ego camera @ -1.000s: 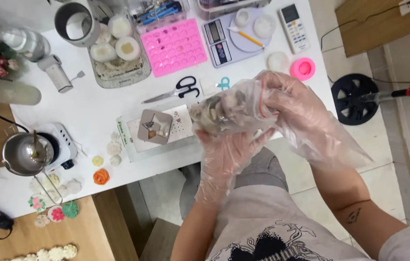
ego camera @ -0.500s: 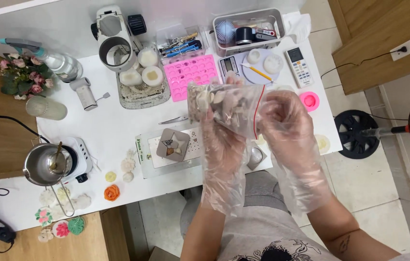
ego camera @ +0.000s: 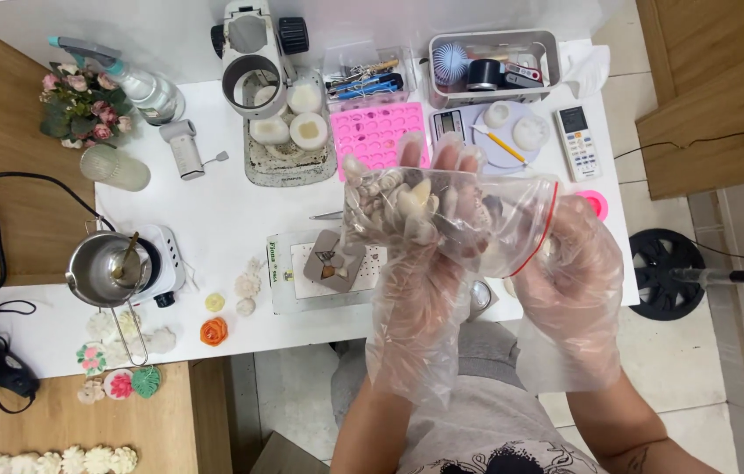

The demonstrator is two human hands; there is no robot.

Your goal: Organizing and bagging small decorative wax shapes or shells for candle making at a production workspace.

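From the head camera, both hands wear loose clear plastic gloves and hold a clear zip bag of small shells up over the white table. The left hand cups the bag from beneath, its fingers spread up behind the closed end, seemingly to carry the weight; the right hand closes around the bag's mouth, where a red zip strip runs, apparently to keep that end steady. The bag lies tilted between the two hands, clear of the table. Just under the left hand lies a flat white box with a green-edged label on its left side, and on it a small grey card bearing a brown shape. Beyond the fingertips sits a pink mould tray of round hollows, and left of that a speckled tray holding pale round casts. Beyond the right hand are a grey bin of tools and a white remote control. Well to the left of the left hand, a steel pot stands on a small hotplate, with flower-shaped pieces near it.
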